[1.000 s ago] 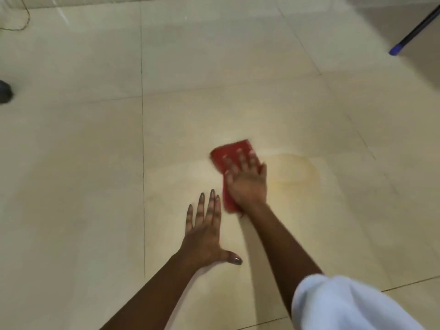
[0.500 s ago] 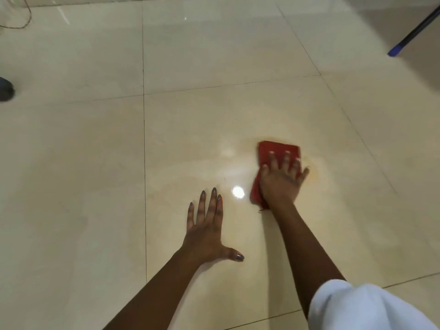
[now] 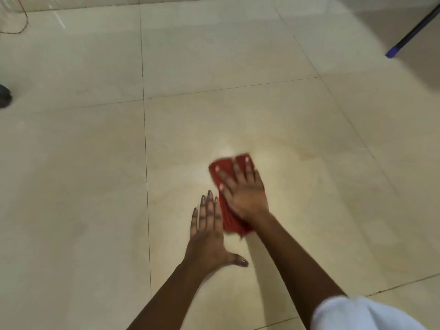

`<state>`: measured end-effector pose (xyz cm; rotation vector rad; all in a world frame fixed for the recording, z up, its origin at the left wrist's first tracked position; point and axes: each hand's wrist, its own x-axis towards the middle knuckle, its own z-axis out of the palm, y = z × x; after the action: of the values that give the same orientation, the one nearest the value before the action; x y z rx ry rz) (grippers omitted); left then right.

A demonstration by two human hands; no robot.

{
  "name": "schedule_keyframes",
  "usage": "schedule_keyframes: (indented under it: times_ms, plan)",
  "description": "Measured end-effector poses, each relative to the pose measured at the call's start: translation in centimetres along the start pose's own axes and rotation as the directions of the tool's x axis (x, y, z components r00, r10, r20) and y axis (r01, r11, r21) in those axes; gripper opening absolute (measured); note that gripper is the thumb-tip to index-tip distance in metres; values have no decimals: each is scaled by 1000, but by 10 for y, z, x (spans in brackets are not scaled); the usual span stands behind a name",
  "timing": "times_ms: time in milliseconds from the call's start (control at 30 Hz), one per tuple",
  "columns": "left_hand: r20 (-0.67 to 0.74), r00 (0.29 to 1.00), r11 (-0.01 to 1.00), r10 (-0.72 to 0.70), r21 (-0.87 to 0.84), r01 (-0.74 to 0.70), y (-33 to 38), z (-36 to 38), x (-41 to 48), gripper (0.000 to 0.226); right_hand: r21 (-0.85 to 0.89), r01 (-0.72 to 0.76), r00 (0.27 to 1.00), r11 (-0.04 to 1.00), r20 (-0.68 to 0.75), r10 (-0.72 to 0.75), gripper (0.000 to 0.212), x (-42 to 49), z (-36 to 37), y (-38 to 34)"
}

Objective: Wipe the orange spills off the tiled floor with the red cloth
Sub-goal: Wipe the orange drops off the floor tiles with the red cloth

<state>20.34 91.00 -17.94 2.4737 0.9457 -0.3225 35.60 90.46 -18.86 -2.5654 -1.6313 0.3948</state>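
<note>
Bracing flat on the tiled floor point(image 3: 71, 186), left hand point(image 3: 209, 241) with fingers spread, empty. Just right of it, pressing the red cloth point(image 3: 228, 217) down, right hand point(image 3: 245, 194) splayed open on top. Faint orange smear point(image 3: 309, 156) farther right.

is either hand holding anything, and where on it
The right hand presses flat on the middle of the cloth, no closed grip. The left hand holds nothing.

The right hand point(image 3: 245, 194) lies flat on the cloth point(image 3: 228, 208), left hand point(image 3: 207, 236) on the floor point(image 3: 95, 186) just beside it.
</note>
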Motion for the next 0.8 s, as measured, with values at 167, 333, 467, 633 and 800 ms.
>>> schedule_keyframes:
  times_ms: [167,333,467,633,800]
  plan:
    - [27,1000,1000,-12,5,12,3,-1,0,151,-25,1,999,1000,-46,-2,52,-115,13,55]
    - [30,1000,1000,-9,27,9,0,5,3,150,13,-405,912,914,-67,405,51,-41,-17,137]
    - [21,1000,999,-5,33,5,-1,6,4,150,18,-335,938,942,-89,335,51,45,-21,82]
    - [29,1000,1000,0,25,-1,1,0,2,148,-19,71,996,997,-50,-72,50,-19,4,2]
    - [53,999,999,-11,41,9,0,2,3,150,-6,-10,993,1000,-115,10,51,-121,6,86]
